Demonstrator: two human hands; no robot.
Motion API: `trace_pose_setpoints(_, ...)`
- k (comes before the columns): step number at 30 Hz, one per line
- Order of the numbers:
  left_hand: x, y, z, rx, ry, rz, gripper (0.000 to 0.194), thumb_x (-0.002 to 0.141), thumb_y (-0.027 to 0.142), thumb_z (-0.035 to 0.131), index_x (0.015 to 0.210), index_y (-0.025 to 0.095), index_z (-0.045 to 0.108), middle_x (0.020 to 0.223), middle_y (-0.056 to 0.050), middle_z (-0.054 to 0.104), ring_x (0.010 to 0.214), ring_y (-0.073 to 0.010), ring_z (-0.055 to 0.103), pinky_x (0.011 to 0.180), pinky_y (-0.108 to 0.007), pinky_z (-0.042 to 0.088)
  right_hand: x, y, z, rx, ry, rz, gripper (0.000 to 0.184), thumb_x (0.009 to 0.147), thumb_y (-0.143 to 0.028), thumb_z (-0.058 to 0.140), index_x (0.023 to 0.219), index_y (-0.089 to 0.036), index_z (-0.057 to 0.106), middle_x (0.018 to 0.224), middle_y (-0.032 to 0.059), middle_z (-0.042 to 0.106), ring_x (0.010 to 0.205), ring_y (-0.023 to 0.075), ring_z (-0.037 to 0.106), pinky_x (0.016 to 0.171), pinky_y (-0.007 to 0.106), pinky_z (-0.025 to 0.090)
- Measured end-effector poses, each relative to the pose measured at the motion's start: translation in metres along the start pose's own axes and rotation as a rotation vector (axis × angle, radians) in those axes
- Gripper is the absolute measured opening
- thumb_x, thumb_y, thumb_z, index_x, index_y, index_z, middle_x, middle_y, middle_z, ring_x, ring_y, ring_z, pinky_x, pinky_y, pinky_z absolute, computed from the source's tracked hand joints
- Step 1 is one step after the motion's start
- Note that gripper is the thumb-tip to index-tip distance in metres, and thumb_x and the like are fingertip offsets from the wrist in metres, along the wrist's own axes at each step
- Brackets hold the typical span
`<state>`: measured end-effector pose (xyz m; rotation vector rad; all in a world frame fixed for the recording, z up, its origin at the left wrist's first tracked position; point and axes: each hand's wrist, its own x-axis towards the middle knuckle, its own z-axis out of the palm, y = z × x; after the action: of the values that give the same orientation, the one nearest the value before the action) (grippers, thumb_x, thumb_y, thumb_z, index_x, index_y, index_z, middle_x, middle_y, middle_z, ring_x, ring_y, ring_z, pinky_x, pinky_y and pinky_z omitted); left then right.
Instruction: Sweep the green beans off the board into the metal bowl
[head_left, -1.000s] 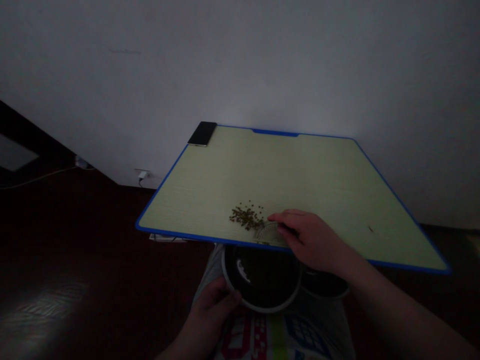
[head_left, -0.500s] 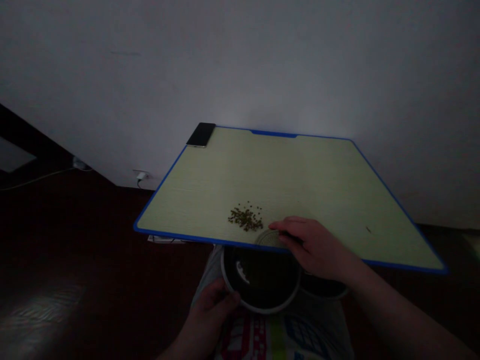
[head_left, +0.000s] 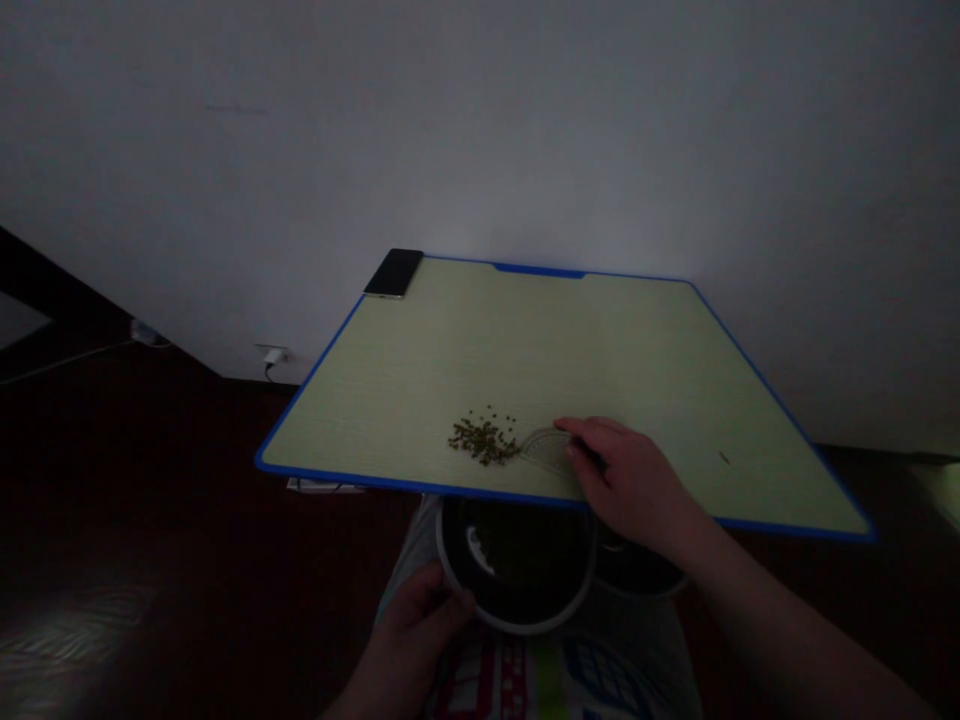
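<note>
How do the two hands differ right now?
The right hand lies on the table, fingers on a clear protractor beside the beans; the left hand is below the table edge, gripping the bowl rim. Right is better lit, left in shadow. Both are bare.

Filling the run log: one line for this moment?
right hand on clear protractor by beans | left hand holds bowl under table

Way too dark to make out what's inside the bowl, far rim tucked under the table edge. Second dark dish mostly covered by the right hand. Clear flat piece partly under its fingers (shape unclear). Left hand cut off at the bottom edge. Tiny speck unreadable.
</note>
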<state>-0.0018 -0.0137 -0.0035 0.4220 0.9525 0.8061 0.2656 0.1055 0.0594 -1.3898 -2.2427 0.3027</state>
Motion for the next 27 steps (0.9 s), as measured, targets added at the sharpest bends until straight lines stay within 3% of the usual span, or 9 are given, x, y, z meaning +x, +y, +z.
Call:
trace_pose_setpoints(7, -0.003, 0.0, 0.002, 0.033, 0.027, 0.038, 0.024, 0.081, 0.043, 0.094, 0.099, 0.027, 0.09, 0.107, -0.006, 0.093, 0.11, -0.0377, 0.084, 0.115, -0.057, 0.056, 0.015, 0.006, -0.002, -0.064, -0.02, 0.022, 0.041, 0.102, -0.021, 0.049, 0.129, -0.013, 0.078, 0.119, 0.0173, 0.084, 0.106, 0.0294, 0.08, 0.095, 0.045, 0.065)
trace_pose_setpoints(19, -0.01, 0.005, 0.013, 0.027, 0.053, 0.049, 0.026, 0.078, 0.043, 0.094, 0.095, 0.025, 0.088, 0.103, -0.007, 0.093, 0.107, -0.0384, 0.085, 0.113, -0.057, 0.056, 0.055, -0.021, -0.008, -0.234, -0.208, 0.096, 0.047, 0.105, -0.015, 0.046, 0.144, -0.015, 0.072, 0.128, 0.0158, 0.08, 0.111, 0.0292, 0.077, 0.098, 0.042, 0.058)
trace_pose_setpoints(27, -0.011, 0.008, 0.013, 0.031, 0.098, 0.068, 0.018, 0.077, 0.037, 0.092, 0.088, 0.025, 0.087, 0.096, -0.007, 0.093, 0.101, -0.0391, 0.085, 0.109, -0.058, 0.058, 0.077, -0.031, -0.003, -0.281, -0.239, 0.05, 0.041, 0.106, -0.016, 0.047, 0.134, -0.018, 0.075, 0.126, 0.0154, 0.08, 0.106, 0.0287, 0.076, 0.092, 0.041, 0.059)
